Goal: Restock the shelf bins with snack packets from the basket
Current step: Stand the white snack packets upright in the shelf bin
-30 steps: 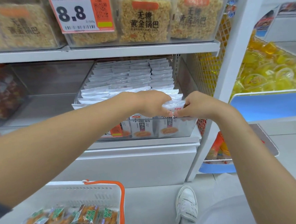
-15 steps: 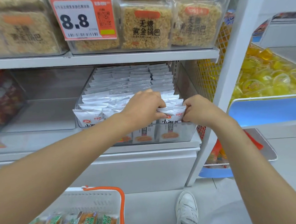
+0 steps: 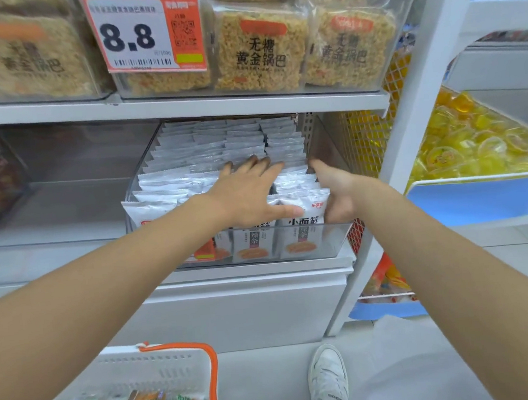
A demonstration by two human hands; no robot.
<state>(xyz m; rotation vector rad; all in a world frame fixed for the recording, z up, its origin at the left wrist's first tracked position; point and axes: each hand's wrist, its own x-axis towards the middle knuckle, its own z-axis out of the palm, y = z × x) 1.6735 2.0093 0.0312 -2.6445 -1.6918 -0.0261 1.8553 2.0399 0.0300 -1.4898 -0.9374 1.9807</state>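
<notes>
Head view: left hand [image 3: 246, 198] grip spread flat on white foil snack packets [image 3: 170, 176] in clear plastic shelf bin [image 3: 334, 241]; right hand [image 3: 336, 189] fingers straight against right row. Press evenly, square rows upright. Near-left white orange-rimmed basket [image 3: 175, 363] holds packets.

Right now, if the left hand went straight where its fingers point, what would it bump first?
Probably more white foil snack packets standing deeper in the clear plastic bin; the left hand lies flat on packet tops, so depth is unclear.
</notes>
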